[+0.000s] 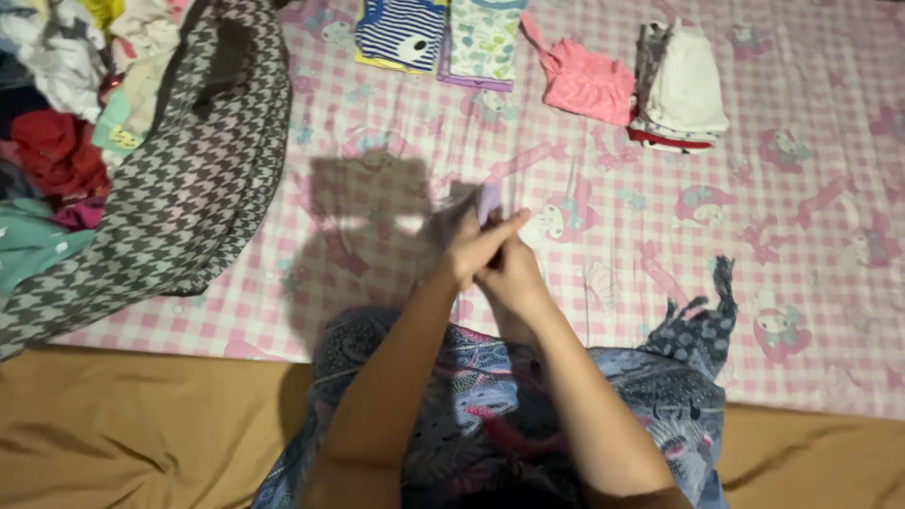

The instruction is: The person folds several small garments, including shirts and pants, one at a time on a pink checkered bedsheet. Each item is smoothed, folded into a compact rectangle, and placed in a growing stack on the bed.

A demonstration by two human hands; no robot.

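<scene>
Four folded lots already line the far edge of the pink checked bedsheet (603,283); a heap of unfolded clothes (66,141) on the houndstooth cloth (207,179) waits, I judge. My left hand (468,247) and right hand (512,279) meet, fingers clamped on a small pale lilac garment (487,200), blurred. No labels visible.

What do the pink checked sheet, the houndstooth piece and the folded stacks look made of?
Pink checked sheet: thin woven cloth, matte, printed cartoon figures, lies flat with soft creases; likely cotton or a blend. Houndstooth piece: soft drapey fabric, black-and-white pattern, sags in folds; knit or woven unclear. Folded stacks, striped and pink: light matte fabric, probably jersey. The item in the hands is blurred.
</scene>
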